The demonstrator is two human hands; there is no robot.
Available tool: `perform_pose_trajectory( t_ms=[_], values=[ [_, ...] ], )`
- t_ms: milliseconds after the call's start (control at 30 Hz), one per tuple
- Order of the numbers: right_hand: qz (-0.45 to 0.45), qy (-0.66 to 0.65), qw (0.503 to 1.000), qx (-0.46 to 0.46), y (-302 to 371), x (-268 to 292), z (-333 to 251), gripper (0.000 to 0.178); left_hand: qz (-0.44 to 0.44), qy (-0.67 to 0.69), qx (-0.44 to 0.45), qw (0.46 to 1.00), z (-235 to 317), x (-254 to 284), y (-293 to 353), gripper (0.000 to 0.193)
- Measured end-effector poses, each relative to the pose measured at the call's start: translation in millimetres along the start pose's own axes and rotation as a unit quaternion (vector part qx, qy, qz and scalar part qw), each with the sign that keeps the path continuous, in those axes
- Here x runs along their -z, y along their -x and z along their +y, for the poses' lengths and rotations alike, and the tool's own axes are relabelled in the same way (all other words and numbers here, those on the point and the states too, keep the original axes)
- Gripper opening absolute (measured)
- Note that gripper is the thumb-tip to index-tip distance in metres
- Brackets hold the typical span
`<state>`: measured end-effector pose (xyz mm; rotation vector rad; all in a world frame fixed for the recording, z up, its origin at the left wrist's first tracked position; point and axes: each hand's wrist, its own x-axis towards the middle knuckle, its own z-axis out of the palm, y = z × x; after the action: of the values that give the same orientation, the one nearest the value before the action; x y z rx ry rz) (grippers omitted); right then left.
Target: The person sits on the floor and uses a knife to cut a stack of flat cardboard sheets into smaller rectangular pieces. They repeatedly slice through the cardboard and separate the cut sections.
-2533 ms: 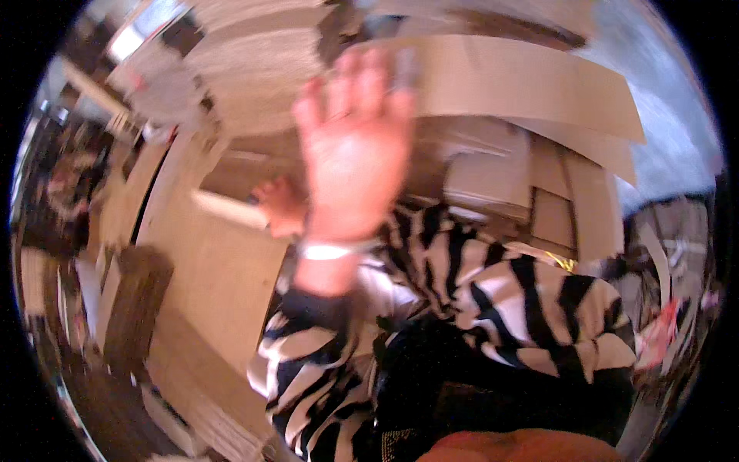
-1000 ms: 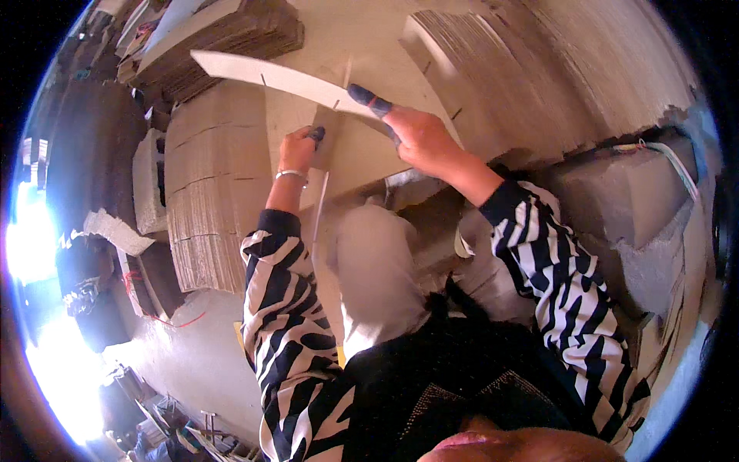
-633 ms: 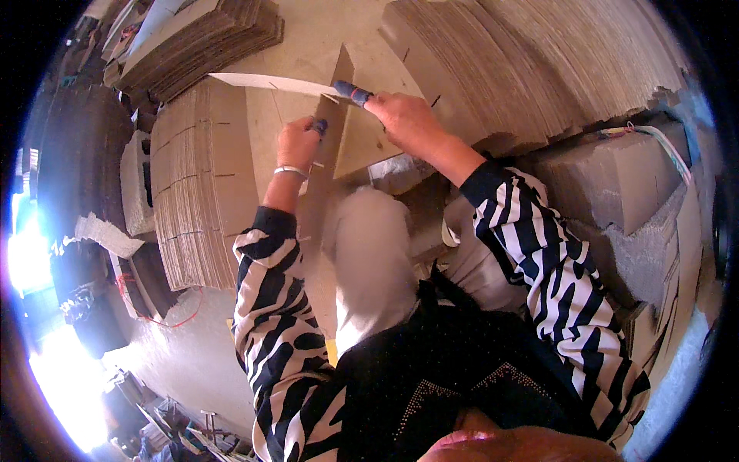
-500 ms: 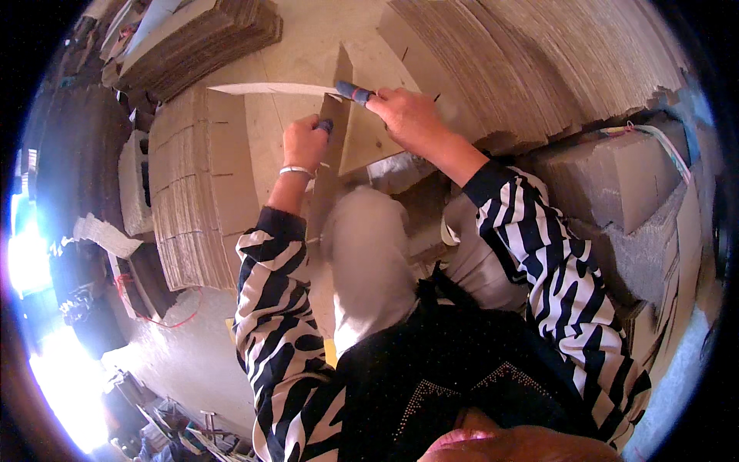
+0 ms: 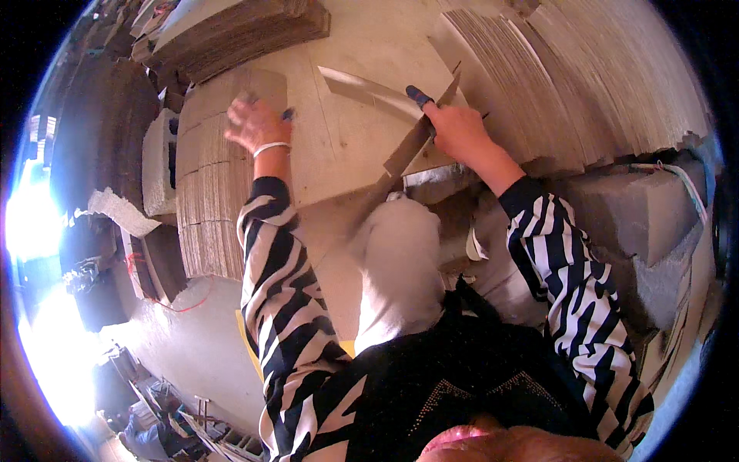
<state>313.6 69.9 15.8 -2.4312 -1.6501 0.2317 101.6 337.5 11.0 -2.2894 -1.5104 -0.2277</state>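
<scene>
My right hand grips a cardboard divider made of slotted strips that cross each other. A dark cover sits on one of its digits, and one strip sticks out to the left over the wooden board. Over the left stack of cardboard strips is my left hand, with its fingers apart and somewhat blurred. It seems to hold nothing, and its thumb wears a dark cover too. Whether its fingertips touch the stack I cannot tell.
Tall stacks of cardboard line the right side, and another stack lies at the far left. A pale wooden board spans the middle. A hollow block stands beside the left stack. My knee is close under the board's near edge.
My left hand has let go of the cardboard and moved left to the stack. My right hand keeps the crossed strips, now tilted and farther right in view. The whole view has shifted a little.
</scene>
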Motion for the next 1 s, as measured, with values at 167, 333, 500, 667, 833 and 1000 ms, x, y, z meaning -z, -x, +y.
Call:
perform_pose_trajectory(
  t_ms=[167, 333, 500, 667, 833, 1000],
  values=[
    [0.037, -0.005, 0.999, 0.027, 4, 4, -5, 0.036, 0.078, -0.042, -0.018, 0.996, -44, -28, 10, 0.039],
    [0.146, -0.013, 0.982, 0.121, 2, -12, 2, 0.033, -0.023, 0.041, -0.058, 0.997, -11, -2, 32, 0.015],
    [0.234, -0.064, 0.942, 0.232, 4, 3, -19, 0.026, -0.162, 0.353, 0.058, 0.920, -5, -38, 22, 0.027],
    [0.134, -0.022, 0.972, 0.191, -7, -15, -28, 0.033, -0.210, 0.521, 0.099, 0.821, 30, -73, 56, 0.024],
    [0.127, -0.009, 0.981, 0.143, 3, -6, -7, 0.044, -0.235, 0.502, 0.023, 0.832, 62, 7, 44, 0.023],
    [0.122, -0.023, 0.984, 0.128, 3, -3, -7, 0.055, -0.117, 0.386, -0.102, 0.909, 60, 6, 36, 0.020]
  ],
)
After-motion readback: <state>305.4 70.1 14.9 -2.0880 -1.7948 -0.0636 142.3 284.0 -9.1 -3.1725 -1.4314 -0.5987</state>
